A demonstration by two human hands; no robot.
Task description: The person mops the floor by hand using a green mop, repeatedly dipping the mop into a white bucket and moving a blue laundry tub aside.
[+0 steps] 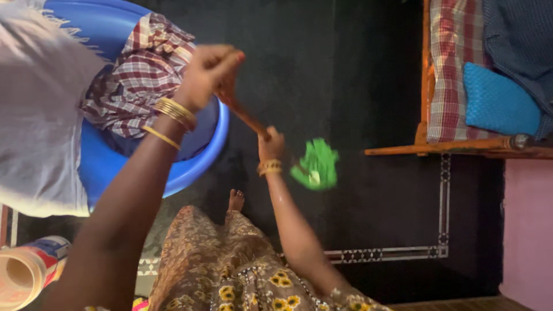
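Left hand [208,72] fingers shut tight on mop stick [245,117] top; right hand [271,145] fingers wrapped lower; green mop head [316,164] just past right fingers

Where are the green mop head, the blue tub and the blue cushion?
green mop head [315,164], head view, middle of the strands
blue tub [199,164], head view, bare right rim
blue cushion [498,103], head view, middle of its face
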